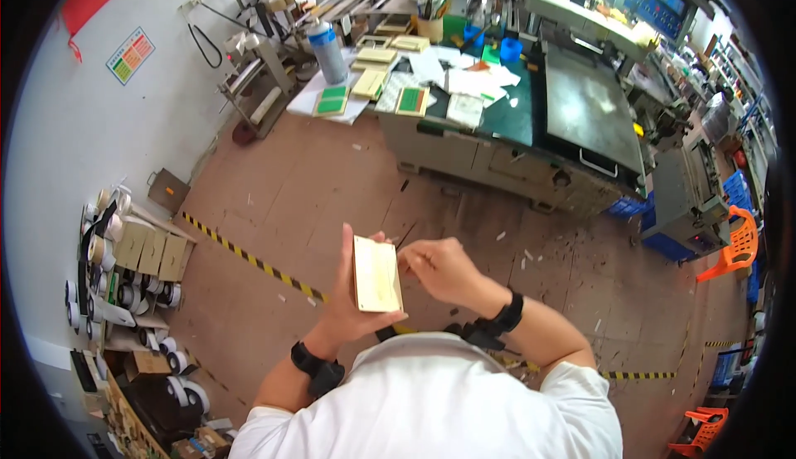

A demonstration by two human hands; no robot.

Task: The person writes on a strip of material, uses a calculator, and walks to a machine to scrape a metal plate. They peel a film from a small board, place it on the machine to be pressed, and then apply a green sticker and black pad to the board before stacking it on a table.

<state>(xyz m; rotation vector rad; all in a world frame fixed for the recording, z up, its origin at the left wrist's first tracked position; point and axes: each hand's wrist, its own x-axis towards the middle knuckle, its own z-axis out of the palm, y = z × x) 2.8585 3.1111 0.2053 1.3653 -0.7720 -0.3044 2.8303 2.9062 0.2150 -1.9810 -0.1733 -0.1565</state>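
My left hand (338, 306) is wrapped round a pale cream rectangular plate (376, 273) in front of my chest. The plate looks thick, with small dark holes near its corners and a glossy face turned up. Fingers of this hand show along its left side and at its top and bottom edges. Just right of the plate, my right hand (444, 267) has its fingers curled into a pinch close to the plate's edge. Anything between those fingertips is too small to make out. Both wrists carry black bands.
Ahead stands a workbench (489, 156) with several cream and green plates (332, 101), papers, a spray can (326, 51) and a metal slab (590, 98). Shelves of rolls (137, 293) line the left. Orange chairs (734, 243) stand right. Striped tape (249, 253) and scraps mark the floor.
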